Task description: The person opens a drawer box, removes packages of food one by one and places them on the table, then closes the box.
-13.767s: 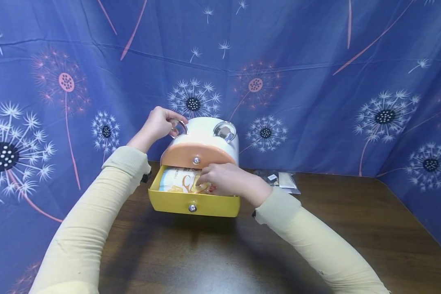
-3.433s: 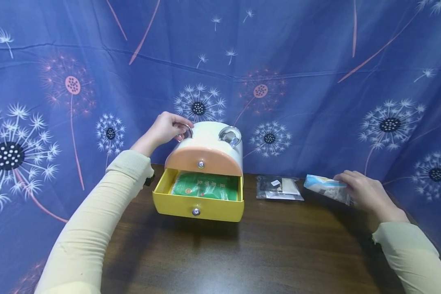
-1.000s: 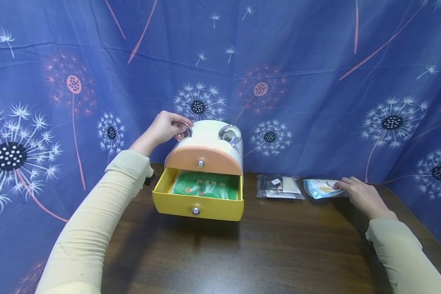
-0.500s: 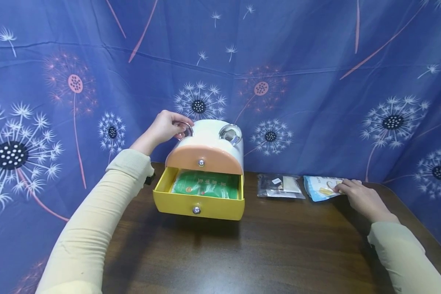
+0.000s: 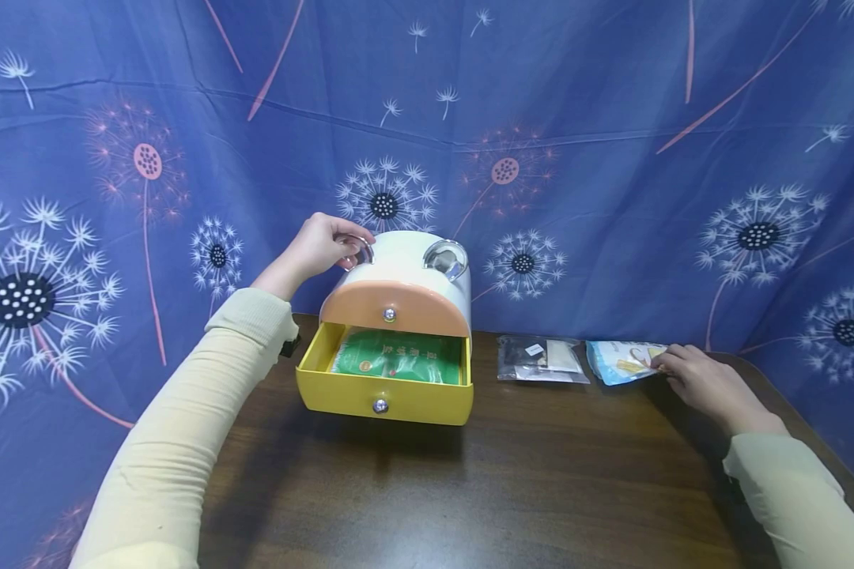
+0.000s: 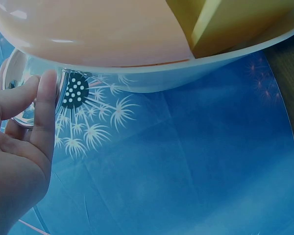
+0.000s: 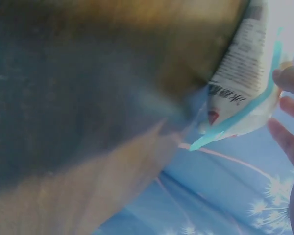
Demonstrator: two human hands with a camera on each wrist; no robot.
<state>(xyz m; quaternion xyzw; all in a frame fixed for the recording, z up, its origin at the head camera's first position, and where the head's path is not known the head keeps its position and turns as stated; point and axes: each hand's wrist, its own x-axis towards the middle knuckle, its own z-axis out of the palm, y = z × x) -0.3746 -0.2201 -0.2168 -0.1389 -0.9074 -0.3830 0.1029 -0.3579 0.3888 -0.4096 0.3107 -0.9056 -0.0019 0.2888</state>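
A white domed drawer box (image 5: 397,257) stands at the back of the table, with an orange upper drawer and a yellow lower drawer (image 5: 341,399) pulled out. My left hand (image 5: 322,246) grips the silver ring (image 6: 20,68) at its top left, thumb and fingers on either side. Inside the yellow drawer lies a green packet (image 5: 398,357) with printed characters. Farther right, my right hand (image 5: 708,387) pinches the right end of a white and light-blue snack packet (image 5: 621,362). Printed text and a blue seam on this packet (image 7: 242,83) show in the right wrist view, fingertips at its edge.
Between the box and the snack packet lies a flat clear plastic bag (image 5: 542,361) with dark and white contents. A second silver ring (image 5: 447,261) sits at the box's top right. Behind the table (image 5: 541,474) hangs a blue dandelion-print cloth (image 5: 598,190).
The snack packet has come out of the yellow drawer to the table's right side, uncovering the green packet. Lately it has turned slightly under my right hand. My left hand stays on the ring.
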